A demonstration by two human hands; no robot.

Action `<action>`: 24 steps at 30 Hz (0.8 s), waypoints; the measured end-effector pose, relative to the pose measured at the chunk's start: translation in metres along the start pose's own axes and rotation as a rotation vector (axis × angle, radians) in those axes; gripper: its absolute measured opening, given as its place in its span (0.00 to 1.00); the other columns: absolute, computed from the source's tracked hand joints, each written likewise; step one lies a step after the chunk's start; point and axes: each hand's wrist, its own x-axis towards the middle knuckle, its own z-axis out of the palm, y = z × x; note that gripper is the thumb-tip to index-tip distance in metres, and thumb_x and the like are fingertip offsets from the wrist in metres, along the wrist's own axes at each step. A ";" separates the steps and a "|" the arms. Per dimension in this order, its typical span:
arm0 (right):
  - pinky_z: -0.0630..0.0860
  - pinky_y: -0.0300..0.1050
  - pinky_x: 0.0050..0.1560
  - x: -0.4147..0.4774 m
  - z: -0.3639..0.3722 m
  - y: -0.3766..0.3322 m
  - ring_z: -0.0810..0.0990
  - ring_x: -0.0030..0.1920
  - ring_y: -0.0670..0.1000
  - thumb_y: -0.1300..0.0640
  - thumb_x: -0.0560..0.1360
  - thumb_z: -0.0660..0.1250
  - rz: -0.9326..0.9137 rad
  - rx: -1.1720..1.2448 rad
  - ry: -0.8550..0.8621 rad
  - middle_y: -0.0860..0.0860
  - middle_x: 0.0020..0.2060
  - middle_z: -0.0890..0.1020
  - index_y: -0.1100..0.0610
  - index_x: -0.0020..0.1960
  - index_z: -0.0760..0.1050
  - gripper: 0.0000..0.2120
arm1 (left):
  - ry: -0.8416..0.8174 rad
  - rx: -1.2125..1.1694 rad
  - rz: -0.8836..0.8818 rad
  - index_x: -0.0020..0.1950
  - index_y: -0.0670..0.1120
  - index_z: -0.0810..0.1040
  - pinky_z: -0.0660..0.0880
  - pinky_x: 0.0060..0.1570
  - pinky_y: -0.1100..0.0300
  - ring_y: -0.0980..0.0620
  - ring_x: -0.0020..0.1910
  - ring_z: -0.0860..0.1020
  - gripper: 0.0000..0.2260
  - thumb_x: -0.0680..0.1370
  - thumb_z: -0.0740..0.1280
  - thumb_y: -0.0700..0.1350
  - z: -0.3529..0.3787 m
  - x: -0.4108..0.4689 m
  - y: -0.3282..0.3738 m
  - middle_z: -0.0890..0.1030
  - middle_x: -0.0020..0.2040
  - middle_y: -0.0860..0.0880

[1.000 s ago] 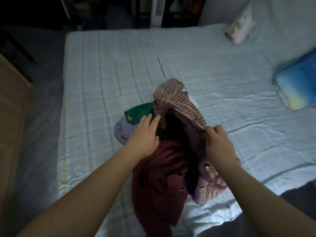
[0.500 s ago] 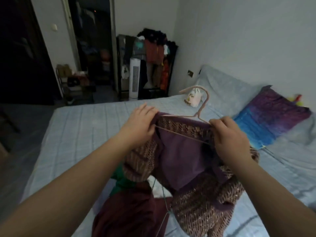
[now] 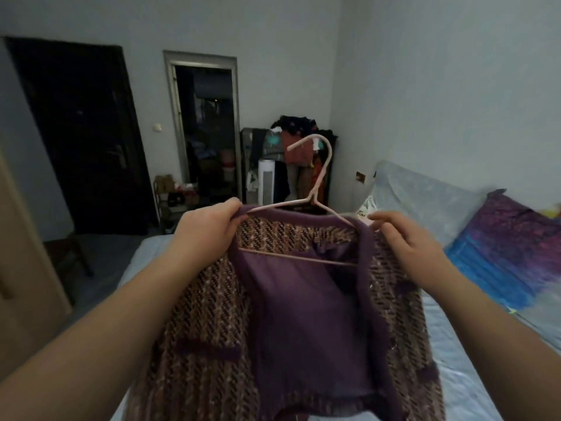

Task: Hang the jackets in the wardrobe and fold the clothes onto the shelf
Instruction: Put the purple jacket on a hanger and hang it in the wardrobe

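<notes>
tweed jacket (image 3: 212,314) held up over the bed (image 3: 473,387) on a pink hanger (image 3: 315,189), left hand (image 3: 209,229) pinching one shoulder & right hand (image 3: 406,238) gripping the other w/ curled fingers; loose shoulder could slide off the wire.

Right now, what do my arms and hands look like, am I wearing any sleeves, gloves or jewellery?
Both forearms are bare right up to the bottom edge of the picture, so no sleeve shows. The left hand and the right hand wear no gloves. No watch, bracelet or ring can be seen on either wrist or on the visible fingers, though the room is dim and the fingertips are partly hidden.
</notes>
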 end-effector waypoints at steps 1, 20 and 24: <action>0.70 0.40 0.57 -0.002 -0.001 0.005 0.76 0.56 0.40 0.40 0.77 0.55 -0.015 -0.001 -0.055 0.39 0.55 0.80 0.33 0.61 0.70 0.15 | 0.014 0.002 -0.030 0.51 0.57 0.71 0.78 0.39 0.52 0.48 0.40 0.81 0.09 0.81 0.58 0.60 -0.007 -0.006 -0.003 0.81 0.41 0.54; 0.69 0.47 0.34 0.037 0.086 -0.218 0.80 0.39 0.58 0.47 0.81 0.56 -0.539 -0.066 0.137 0.47 0.38 0.77 0.47 0.50 0.68 0.06 | 0.162 0.452 -0.167 0.47 0.53 0.62 0.65 0.32 0.54 0.39 0.39 0.80 0.12 0.82 0.53 0.59 -0.229 -0.113 -0.016 0.81 0.42 0.47; 0.69 0.47 0.33 0.029 0.081 -0.277 0.81 0.39 0.59 0.44 0.81 0.54 -0.632 -0.012 0.179 0.50 0.39 0.81 0.47 0.52 0.69 0.09 | 0.201 0.351 -0.172 0.59 0.55 0.67 0.69 0.37 0.56 0.42 0.45 0.82 0.18 0.78 0.54 0.66 -0.297 -0.141 -0.012 0.83 0.50 0.50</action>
